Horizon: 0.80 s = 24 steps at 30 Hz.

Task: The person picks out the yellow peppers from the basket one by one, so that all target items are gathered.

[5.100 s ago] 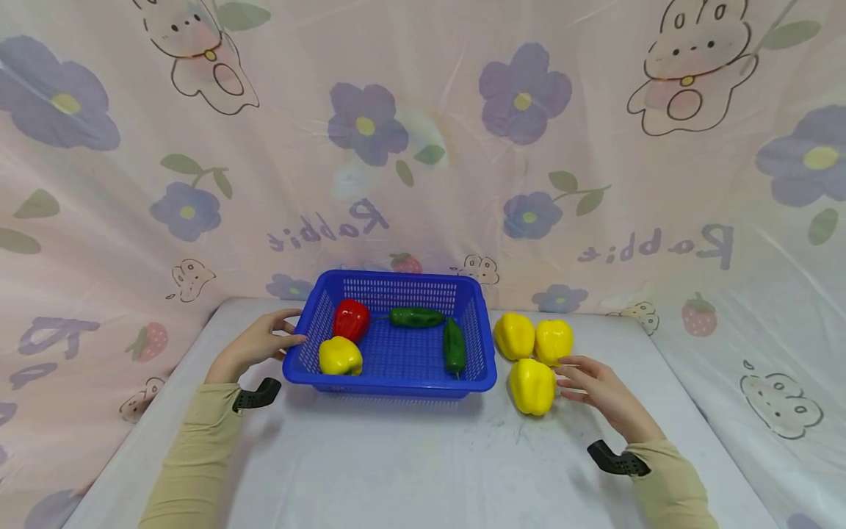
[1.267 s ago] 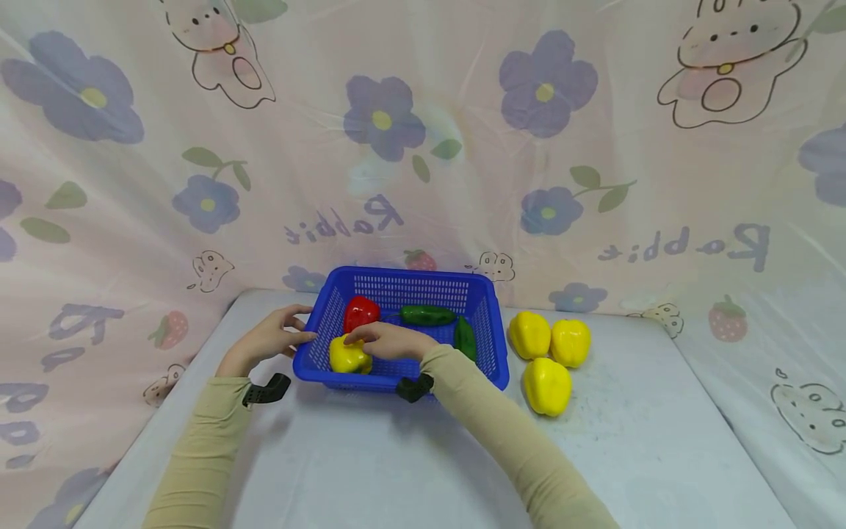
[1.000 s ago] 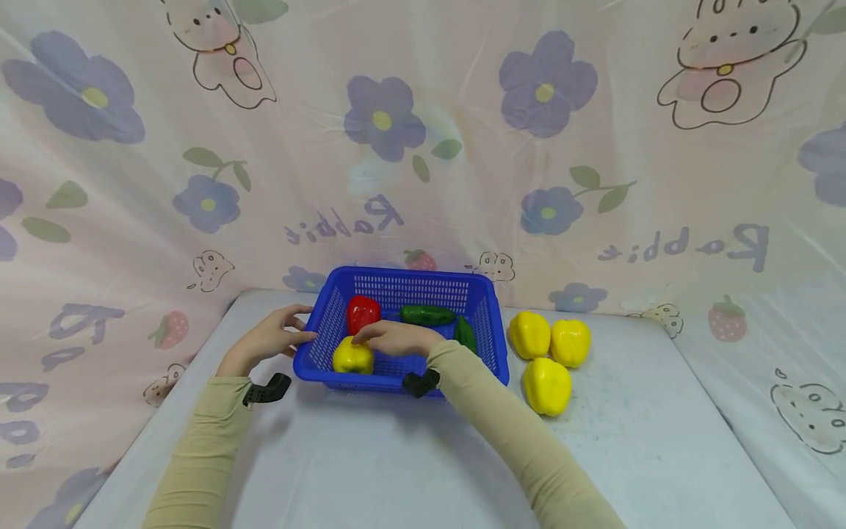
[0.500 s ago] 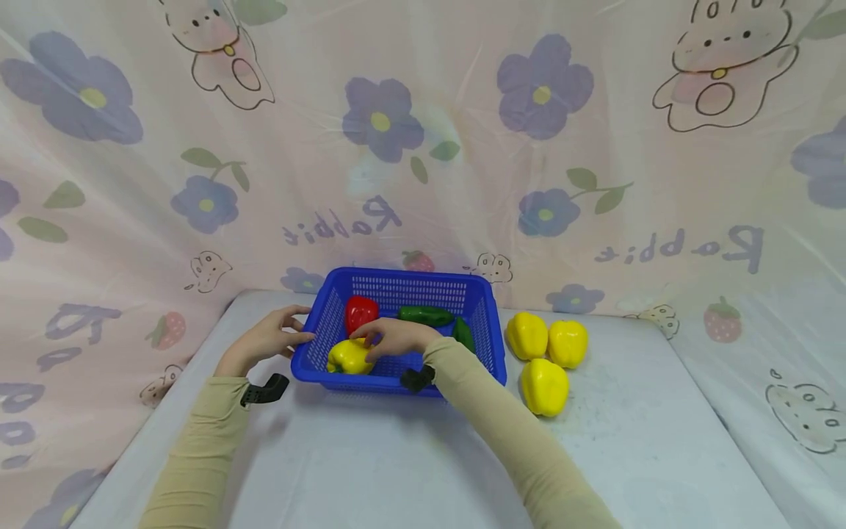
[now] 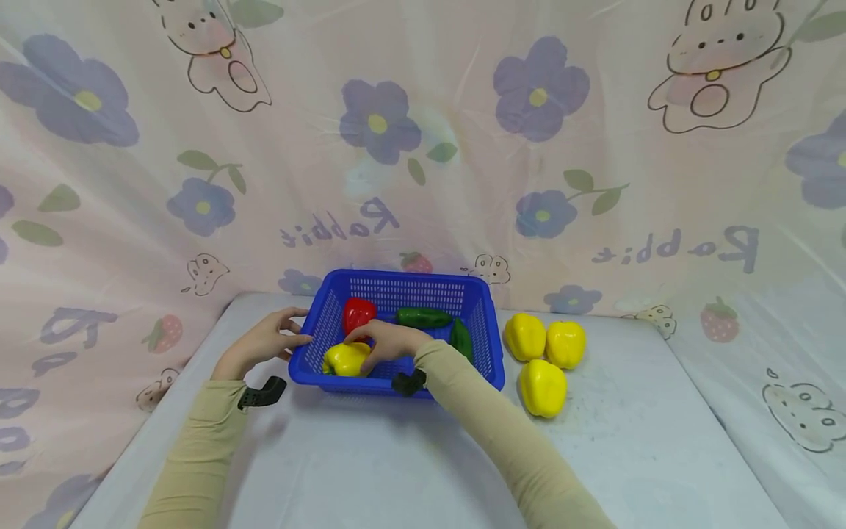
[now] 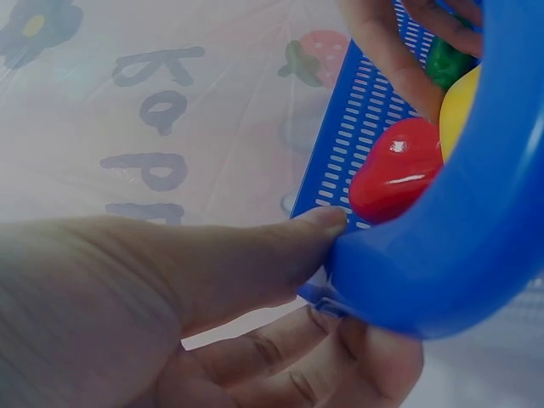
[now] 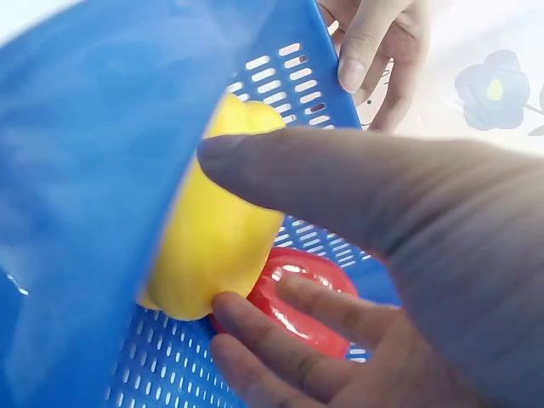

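Note:
A blue plastic basket stands on the table, its left rim pinched by my left hand, thumb above and fingers beneath. My right hand reaches inside and holds a yellow bell pepper lying on its side in the front left corner. In the right wrist view the thumb lies across one side of that yellow bell pepper and fingertips meet the other. Behind it sits a red bell pepper, close to the right hand's fingers. Two long green peppers lie further right, one along the back, one along the right side.
Right of the basket, three more yellow bell peppers sit grouped on the white tabletop, one at the left, one at the right and one nearer. A printed curtain rises behind the table.
My right hand came from beside the loose yellow peppers into the basket. The yellow bell pepper there has been turned, from upright onto its side. My left hand has stayed at the rim.

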Tool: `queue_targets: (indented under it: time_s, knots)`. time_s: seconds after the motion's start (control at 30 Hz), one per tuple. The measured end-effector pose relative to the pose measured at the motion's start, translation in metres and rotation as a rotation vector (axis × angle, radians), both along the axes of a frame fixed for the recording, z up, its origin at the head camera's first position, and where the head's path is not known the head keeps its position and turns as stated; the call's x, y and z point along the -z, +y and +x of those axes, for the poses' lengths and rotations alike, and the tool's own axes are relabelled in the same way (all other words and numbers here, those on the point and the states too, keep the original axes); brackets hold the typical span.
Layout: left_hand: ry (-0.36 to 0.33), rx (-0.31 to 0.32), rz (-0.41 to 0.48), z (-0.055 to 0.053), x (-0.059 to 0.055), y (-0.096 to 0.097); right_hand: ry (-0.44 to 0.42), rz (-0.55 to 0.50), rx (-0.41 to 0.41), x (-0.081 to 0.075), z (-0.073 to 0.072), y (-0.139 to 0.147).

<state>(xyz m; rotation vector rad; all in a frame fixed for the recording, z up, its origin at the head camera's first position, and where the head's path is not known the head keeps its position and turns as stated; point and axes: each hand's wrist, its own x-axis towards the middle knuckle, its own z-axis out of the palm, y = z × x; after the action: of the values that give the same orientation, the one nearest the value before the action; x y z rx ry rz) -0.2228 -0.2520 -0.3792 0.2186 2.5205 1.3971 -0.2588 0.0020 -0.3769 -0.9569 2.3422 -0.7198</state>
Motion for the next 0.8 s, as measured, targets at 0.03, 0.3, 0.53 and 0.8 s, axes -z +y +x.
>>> queue_targets:
  time_s: [0.03, 0.3, 0.53, 0.8]
  knots:
    - [0.0, 0.001, 0.001, -0.0001, 0.0001, -0.0003, -0.001, 0.002, 0.003, 0.0001, 0.0001, -0.0005]
    - [0.002, -0.003, 0.003, 0.0007, -0.0003, -0.0003, -0.023, 0.022, 0.036, -0.004, 0.0008, -0.0038]
    - [0.002, -0.012, -0.008, 0.0002, 0.0018, -0.0005, -0.08, 0.04, 0.042, -0.0039, -0.0035, -0.0011]
    - [0.004, -0.022, -0.011, -0.0012, 0.0036, -0.0018, -0.103, 0.051, 0.02, -0.0022, -0.0075, 0.0003]
